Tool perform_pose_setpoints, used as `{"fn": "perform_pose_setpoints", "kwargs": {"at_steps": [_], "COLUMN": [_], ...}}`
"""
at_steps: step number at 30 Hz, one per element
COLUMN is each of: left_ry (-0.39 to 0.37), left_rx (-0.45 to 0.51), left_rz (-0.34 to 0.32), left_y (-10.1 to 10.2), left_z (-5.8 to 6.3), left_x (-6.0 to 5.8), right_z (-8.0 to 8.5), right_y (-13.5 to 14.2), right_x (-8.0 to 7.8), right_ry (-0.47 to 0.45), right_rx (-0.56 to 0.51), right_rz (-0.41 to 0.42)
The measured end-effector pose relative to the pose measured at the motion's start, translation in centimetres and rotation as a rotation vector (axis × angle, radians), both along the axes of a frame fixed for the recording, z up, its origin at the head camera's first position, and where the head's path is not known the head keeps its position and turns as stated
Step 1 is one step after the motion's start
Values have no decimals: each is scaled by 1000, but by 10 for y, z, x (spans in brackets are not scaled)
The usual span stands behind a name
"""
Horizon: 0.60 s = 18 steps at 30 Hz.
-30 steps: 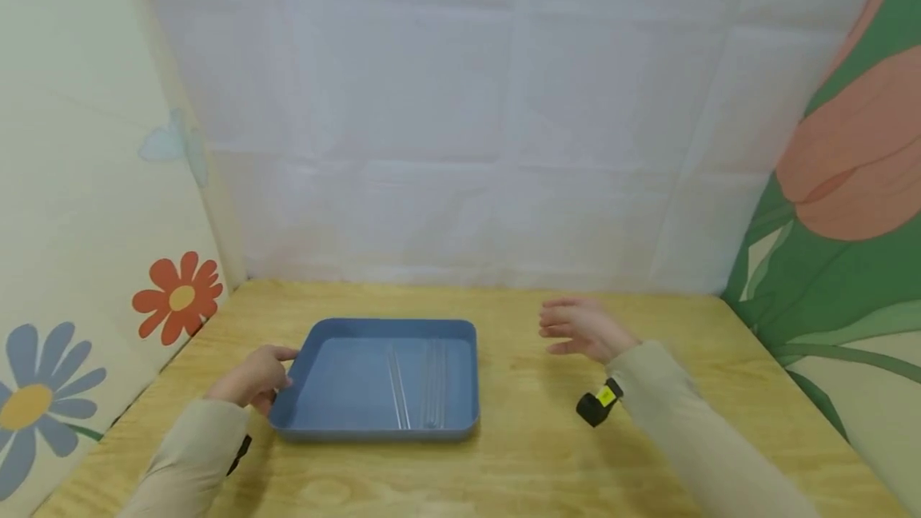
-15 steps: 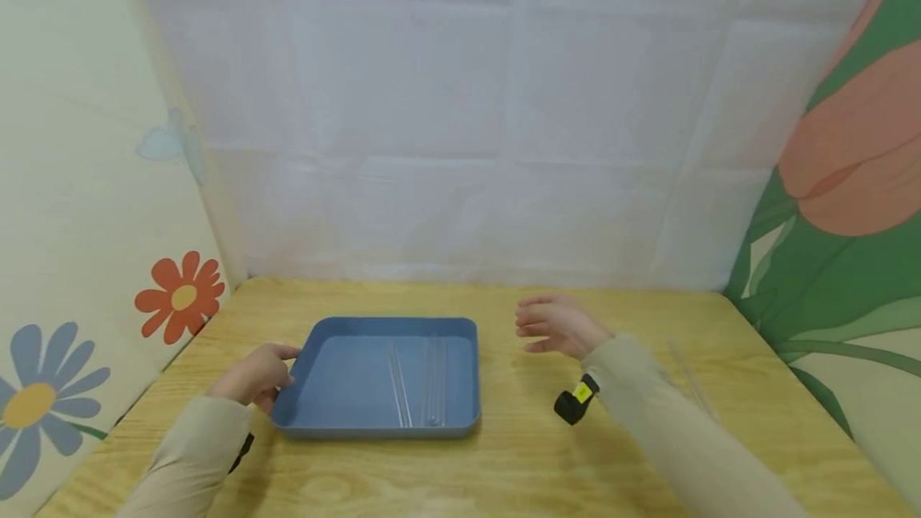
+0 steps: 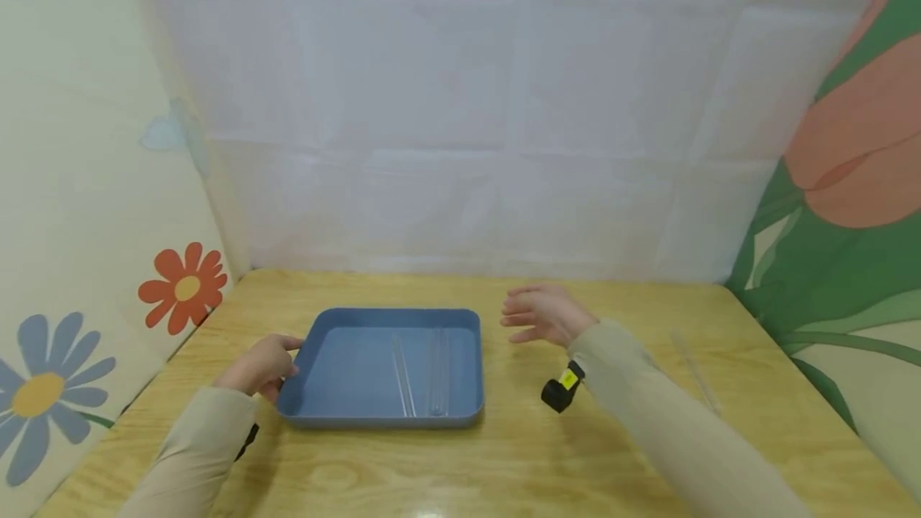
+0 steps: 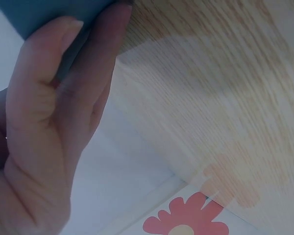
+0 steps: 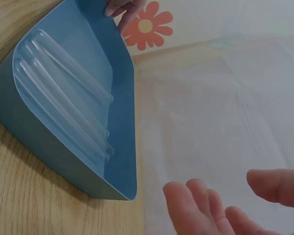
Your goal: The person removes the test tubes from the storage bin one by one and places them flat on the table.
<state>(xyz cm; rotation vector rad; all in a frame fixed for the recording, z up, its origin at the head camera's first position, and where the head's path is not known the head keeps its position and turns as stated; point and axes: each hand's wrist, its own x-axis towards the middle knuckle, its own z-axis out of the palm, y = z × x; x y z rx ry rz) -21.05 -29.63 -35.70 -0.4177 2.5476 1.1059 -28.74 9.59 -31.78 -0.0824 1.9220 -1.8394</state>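
A shallow blue tray (image 3: 345, 374) lies on the table, left of centre. Inside it, toward the right, several clear test tubes (image 5: 63, 93) lie roughly side by side, showing faintly in the head view. At the tray's left wall, my left hand (image 3: 261, 366) pinches the rim between thumb and fingers; the left wrist view shows this grip close up. My right hand (image 3: 544, 316) hovers to the right of the tray, apart from it. Its fingers are loosely bent, thumb spread away, and nothing is in it. Another clear tube (image 3: 695, 372) lies on the table beyond my right forearm.
The wood-grain table (image 3: 403, 474) ends at a white cloth backdrop (image 3: 432, 142). Flower-printed panels (image 3: 57, 206) stand along the left and right sides. A small black wrist camera (image 3: 560, 392) hangs under my right cuff.
My right hand has moved left, nearer the tray, and its forearm has uncovered the tube on the right. The left hand keeps its grip. The head view has tilted slightly down.
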Motion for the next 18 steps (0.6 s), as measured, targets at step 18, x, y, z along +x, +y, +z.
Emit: {"fn": "perform_pose_setpoints", "kwargs": {"at_steps": [18], "left_ry": [-2], "left_rx": [44], "left_rz": [-22], "left_y": [-2], "left_z": [6], "left_x": [-1], "right_z": [-3], "right_y": [-46], "right_x": [1], "right_ry": [-160], "right_rx": [-61], "right_rz": [-19]}}
